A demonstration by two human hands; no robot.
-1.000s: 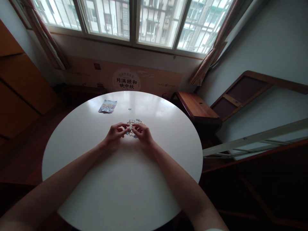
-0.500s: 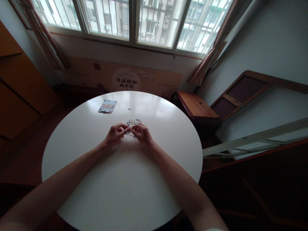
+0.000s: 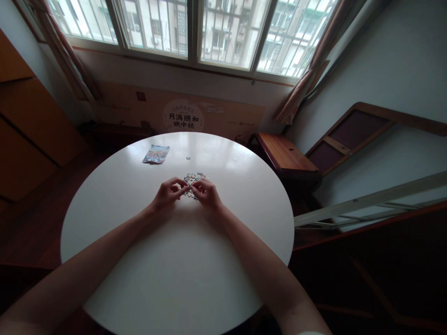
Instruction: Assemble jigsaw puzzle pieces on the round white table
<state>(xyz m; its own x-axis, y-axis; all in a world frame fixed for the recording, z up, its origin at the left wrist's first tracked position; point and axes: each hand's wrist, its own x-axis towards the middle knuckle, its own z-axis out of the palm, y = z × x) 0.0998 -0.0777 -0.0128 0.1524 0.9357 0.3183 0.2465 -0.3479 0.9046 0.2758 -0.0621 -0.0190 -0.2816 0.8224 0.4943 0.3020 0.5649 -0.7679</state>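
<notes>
My left hand (image 3: 167,193) and my right hand (image 3: 208,193) rest side by side on the round white table (image 3: 174,260), fingertips pinched together over a small pile of jigsaw pieces (image 3: 194,177). Both hands are closed on tiny pieces held between thumb and forefinger where they meet. The pieces themselves are too small to make out. A picture card (image 3: 156,154) lies flat on the table to the far left of the pile. A single stray piece (image 3: 188,158) lies beyond the pile.
A wooden side table (image 3: 284,156) stands at the table's right. Orange cabinets (image 3: 28,121) line the left wall. A cardboard panel with printed characters (image 3: 181,116) leans under the window (image 3: 195,28). A framed board (image 3: 352,135) leans against the right wall.
My hands have stayed over the pile; only the fingertips have shifted slightly as they work the small pieces together.
</notes>
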